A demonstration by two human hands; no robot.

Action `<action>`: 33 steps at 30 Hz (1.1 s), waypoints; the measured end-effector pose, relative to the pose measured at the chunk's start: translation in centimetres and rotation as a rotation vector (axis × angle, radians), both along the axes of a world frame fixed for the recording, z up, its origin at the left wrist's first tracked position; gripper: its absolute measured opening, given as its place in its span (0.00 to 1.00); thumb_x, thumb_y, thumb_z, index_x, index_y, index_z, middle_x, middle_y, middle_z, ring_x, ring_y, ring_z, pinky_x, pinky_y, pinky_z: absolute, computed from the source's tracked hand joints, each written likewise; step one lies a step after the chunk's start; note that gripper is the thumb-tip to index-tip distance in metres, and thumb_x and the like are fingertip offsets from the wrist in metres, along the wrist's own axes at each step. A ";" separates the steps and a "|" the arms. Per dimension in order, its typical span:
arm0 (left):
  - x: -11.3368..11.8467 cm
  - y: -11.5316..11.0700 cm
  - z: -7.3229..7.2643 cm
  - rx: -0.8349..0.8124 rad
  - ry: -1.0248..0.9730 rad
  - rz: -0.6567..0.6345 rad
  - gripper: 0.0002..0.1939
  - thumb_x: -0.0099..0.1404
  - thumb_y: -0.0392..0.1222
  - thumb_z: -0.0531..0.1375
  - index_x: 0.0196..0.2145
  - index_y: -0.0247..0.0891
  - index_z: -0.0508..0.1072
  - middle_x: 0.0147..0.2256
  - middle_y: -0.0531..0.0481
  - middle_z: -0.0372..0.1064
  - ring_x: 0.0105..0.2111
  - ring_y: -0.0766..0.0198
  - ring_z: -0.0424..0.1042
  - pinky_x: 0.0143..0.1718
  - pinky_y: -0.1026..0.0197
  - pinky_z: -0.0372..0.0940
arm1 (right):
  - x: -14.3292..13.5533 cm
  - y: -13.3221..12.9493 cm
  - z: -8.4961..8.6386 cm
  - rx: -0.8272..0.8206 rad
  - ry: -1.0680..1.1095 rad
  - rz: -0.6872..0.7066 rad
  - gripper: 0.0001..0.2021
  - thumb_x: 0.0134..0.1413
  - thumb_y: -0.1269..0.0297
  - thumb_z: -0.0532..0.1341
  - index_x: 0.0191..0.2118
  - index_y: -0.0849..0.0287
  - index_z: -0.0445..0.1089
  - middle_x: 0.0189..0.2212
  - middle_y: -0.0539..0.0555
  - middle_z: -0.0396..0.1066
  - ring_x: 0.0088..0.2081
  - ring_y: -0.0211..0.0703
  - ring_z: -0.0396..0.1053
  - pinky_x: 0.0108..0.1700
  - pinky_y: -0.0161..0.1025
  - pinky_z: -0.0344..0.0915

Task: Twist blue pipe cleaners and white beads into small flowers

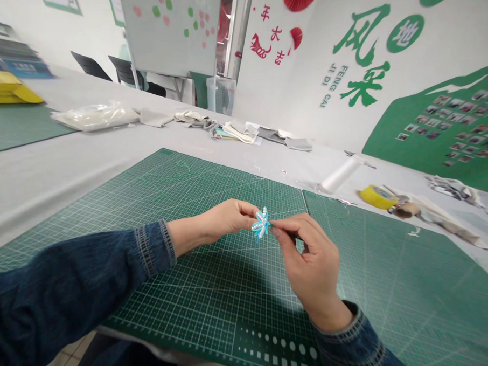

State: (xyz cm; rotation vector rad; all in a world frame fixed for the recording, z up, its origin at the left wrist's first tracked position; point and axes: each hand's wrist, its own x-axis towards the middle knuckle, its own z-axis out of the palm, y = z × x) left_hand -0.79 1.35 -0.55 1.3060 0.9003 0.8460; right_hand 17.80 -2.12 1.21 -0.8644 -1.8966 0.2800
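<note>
A small light-blue flower ornament [260, 223] with rows of white beads along its petals is held up above the green cutting mat [207, 278]. My left hand [230, 220] pinches its petals from the left between thumb and fingers. On the other side, my right hand [308, 250] is closed, thumb against forefinger, at the flower's back. Something thin and dark shows between the right fingers, perhaps a stem or wire, but most of it is hidden. Neither hand rests on the mat.
A second cutting mat [409, 287] adjoins on the right. Beyond lie a yellow tape roll [377, 197], a white roll [340, 174], folded fabric pieces [240, 131] and a clear plastic bag [97, 116]. A yellow packet [13, 88] sits far left. Behind stands a whiteboard [169, 50].
</note>
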 end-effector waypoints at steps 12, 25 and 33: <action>2.4 -2.1 -0.9 -0.254 -0.287 0.063 0.13 0.51 0.44 0.70 0.28 0.36 0.71 0.19 0.62 0.52 0.17 0.75 0.42 0.19 0.63 0.35 | 0.1 0.5 -0.7 -0.229 0.160 -0.194 0.04 0.58 0.69 0.62 0.35 0.56 0.74 0.27 0.49 0.69 0.28 0.39 0.66 0.30 0.39 0.63; 3.9 -4.0 -1.6 -0.308 -0.338 0.166 0.14 0.55 0.47 0.69 0.29 0.36 0.70 0.25 0.59 0.62 0.18 0.76 0.47 0.18 0.66 0.39 | -0.6 1.0 -1.3 -0.626 0.486 -0.115 0.05 0.53 0.64 0.64 0.35 0.59 0.72 0.17 0.45 0.67 0.19 0.36 0.64 0.22 0.34 0.61; 3.7 -3.9 -1.1 0.034 -0.105 0.267 0.07 0.58 0.39 0.65 0.25 0.36 0.72 0.25 0.55 0.67 0.28 0.69 0.64 0.33 0.63 0.59 | 0.1 1.4 -1.9 -0.366 0.142 -0.272 0.03 0.56 0.66 0.62 0.35 0.58 0.73 0.25 0.51 0.71 0.26 0.41 0.69 0.29 0.40 0.64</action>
